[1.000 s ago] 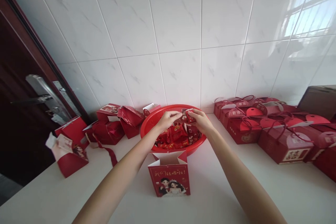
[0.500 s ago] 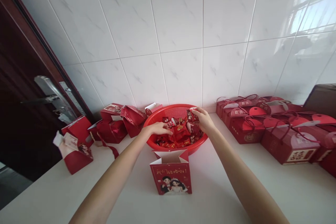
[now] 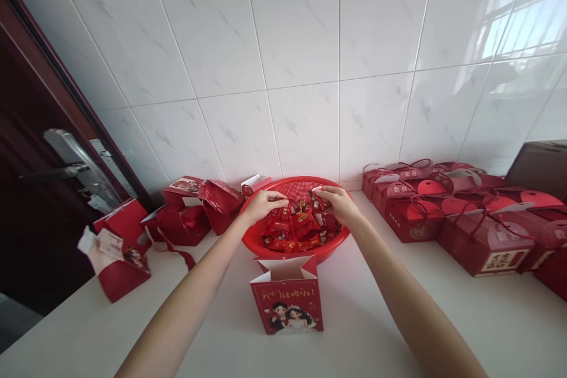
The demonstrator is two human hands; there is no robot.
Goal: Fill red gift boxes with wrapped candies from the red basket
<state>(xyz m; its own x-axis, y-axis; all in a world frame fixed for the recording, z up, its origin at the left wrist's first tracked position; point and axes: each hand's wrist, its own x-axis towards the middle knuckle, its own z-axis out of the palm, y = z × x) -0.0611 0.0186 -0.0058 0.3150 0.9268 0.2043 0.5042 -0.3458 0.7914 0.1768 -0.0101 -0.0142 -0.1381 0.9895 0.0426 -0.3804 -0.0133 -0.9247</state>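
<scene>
A red plastic basket [image 3: 290,253] holds many red-wrapped candies [image 3: 305,224]. Over its left part is my left hand [image 3: 264,205], fingers pinched on a small red packet [image 3: 286,210]. My right hand [image 3: 339,204], above the basket's right side, grips a dark red wrapped candy [image 3: 319,199]. In front of the basket an open red gift box [image 3: 287,306] stands upright, its white-lined flaps spread and a cartoon bride and groom on its front. The inside of the box is mostly hidden.
Rows of closed red gift boxes [image 3: 416,221] with cord handles line the right side. Several red boxes [image 3: 183,223] and an open one [image 3: 119,271] are at the left. A dark door [image 3: 39,189] borders the left; a brown carton [image 3: 538,168] is at the far right.
My left hand has risen from the candies with a small packet between its fingers. My right hand, still holding its candy, has shifted slightly. The view has moved a little.
</scene>
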